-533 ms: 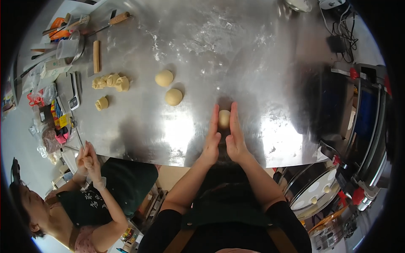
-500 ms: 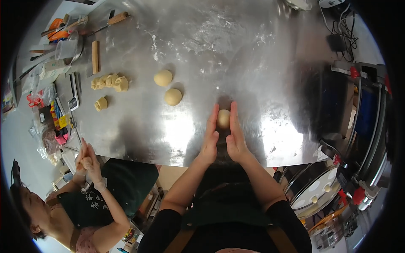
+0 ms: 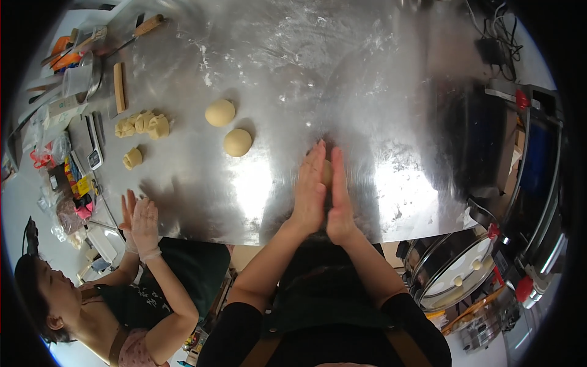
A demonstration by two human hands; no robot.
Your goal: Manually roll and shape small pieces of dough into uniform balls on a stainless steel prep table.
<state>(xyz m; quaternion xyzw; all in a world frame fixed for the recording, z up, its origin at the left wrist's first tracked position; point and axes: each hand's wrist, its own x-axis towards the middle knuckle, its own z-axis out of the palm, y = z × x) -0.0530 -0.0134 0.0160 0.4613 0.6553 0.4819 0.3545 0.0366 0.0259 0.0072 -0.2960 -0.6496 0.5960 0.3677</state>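
Observation:
My left hand (image 3: 310, 189) and my right hand (image 3: 340, 199) stand upright, palms pressed toward each other over the steel table (image 3: 379, 92). A pale dough ball (image 3: 327, 173) shows between them, mostly hidden by the fingers. Two finished round dough balls (image 3: 220, 112) (image 3: 237, 142) lie on the table to the left of my hands. Further left sit a cluster of rough dough pieces (image 3: 142, 125) and one single piece (image 3: 132, 158).
Another person at lower left holds gloved hands (image 3: 139, 220) together by the table's near edge. A scale (image 3: 92, 144), a wooden stick (image 3: 118, 87), tools and bags crowd the left edge. A round steamer tray (image 3: 455, 275) with dough stands lower right, dark equipment (image 3: 532, 159) at right.
My palms have closed tighter around the dough ball, so less of it shows. The other person's hands have come up together near the table edge.

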